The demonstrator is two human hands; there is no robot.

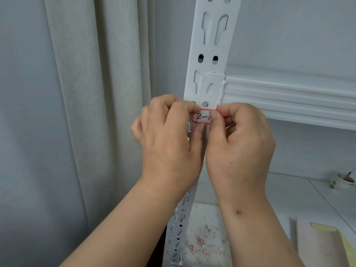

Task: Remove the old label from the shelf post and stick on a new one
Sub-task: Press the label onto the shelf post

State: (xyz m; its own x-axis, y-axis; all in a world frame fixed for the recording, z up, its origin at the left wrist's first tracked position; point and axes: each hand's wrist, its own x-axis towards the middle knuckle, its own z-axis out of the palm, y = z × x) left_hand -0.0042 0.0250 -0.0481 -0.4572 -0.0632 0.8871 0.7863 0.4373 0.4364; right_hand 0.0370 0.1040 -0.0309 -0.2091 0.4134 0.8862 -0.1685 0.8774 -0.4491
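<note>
A white slotted shelf post stands upright at centre, with a ribbed white shelf beam hooked to its right side. A red-bordered white label, hand-marked "2-", lies against the post face just below the beam joint. The left hand has its fingers curled, with fingertip and thumb pinching the label's left edge. The right hand likewise pinches the label's right edge, its thumb covering the end of the marking. Whether the label is fully stuck down cannot be told. Below, on the lower shelf, small red-and-white paper scraps lie scattered near the post foot. A curtain hangs at left.
</note>
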